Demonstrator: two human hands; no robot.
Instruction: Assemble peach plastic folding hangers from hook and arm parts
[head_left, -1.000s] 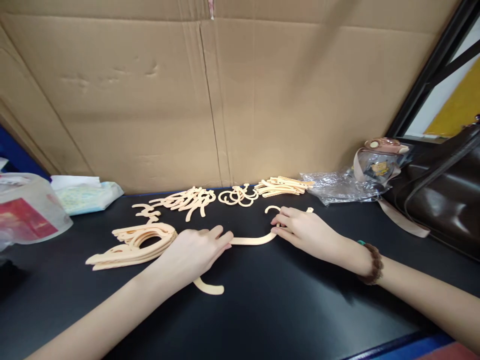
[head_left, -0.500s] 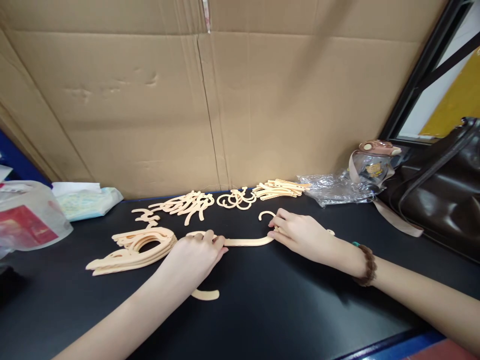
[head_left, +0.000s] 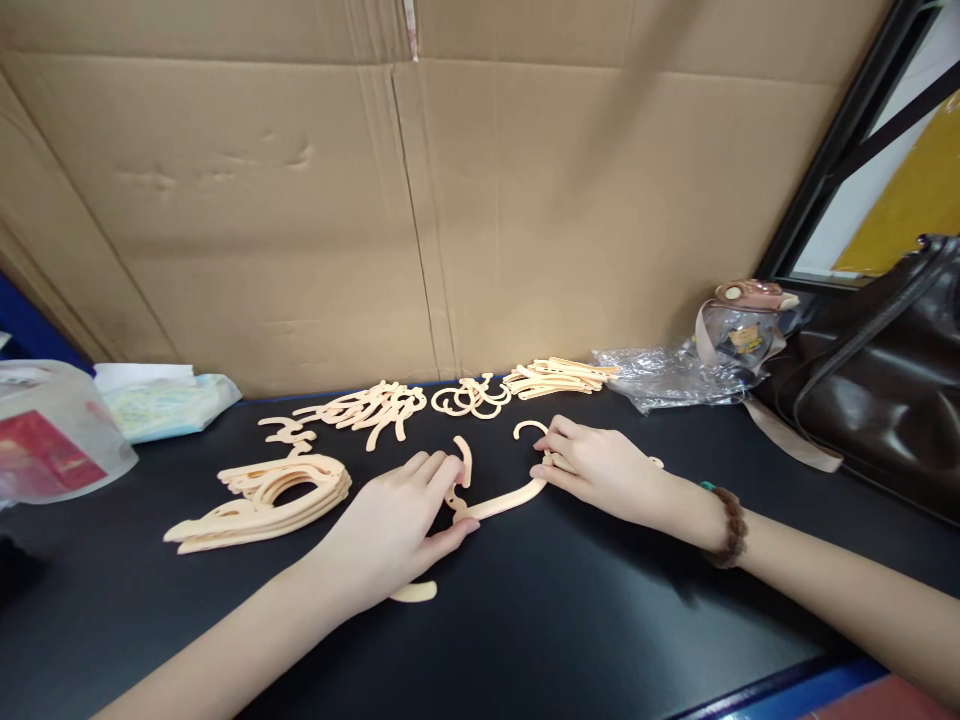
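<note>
A beige plastic clothes hanger (head_left: pixel 510 502) lies between my two hands on the black table. My left hand (head_left: pixel 405 510) pinches the left end of its long bar, where a short curved piece (head_left: pixel 465 462) stands out beyond my fingers. Closed around the hanger's right part is my right hand (head_left: pixel 600 465); a hook (head_left: pixel 529 428) sticks out past its fingertips, and the joint under the palm is hidden. Left of my left hand rests a stack of folded hangers (head_left: pixel 270 500). Another curved beige piece (head_left: pixel 416 592) shows partly from beneath my left wrist.
Along the back lie loose hanger arms (head_left: pixel 367 410), hooks (head_left: pixel 476 397) and straight bars (head_left: pixel 559 376). Clear plastic wrap (head_left: pixel 667 380), a bottle (head_left: pixel 746 325) and a dark bag (head_left: pixel 877 380) stand at right. A translucent tub (head_left: pixel 60 430) and a soft pack (head_left: pixel 172 405) sit at left.
My left hand has shifted slightly right and turned, swinging the bar's left end nearer to me. The short curved piece now points away from me. My right hand has hardly moved.
</note>
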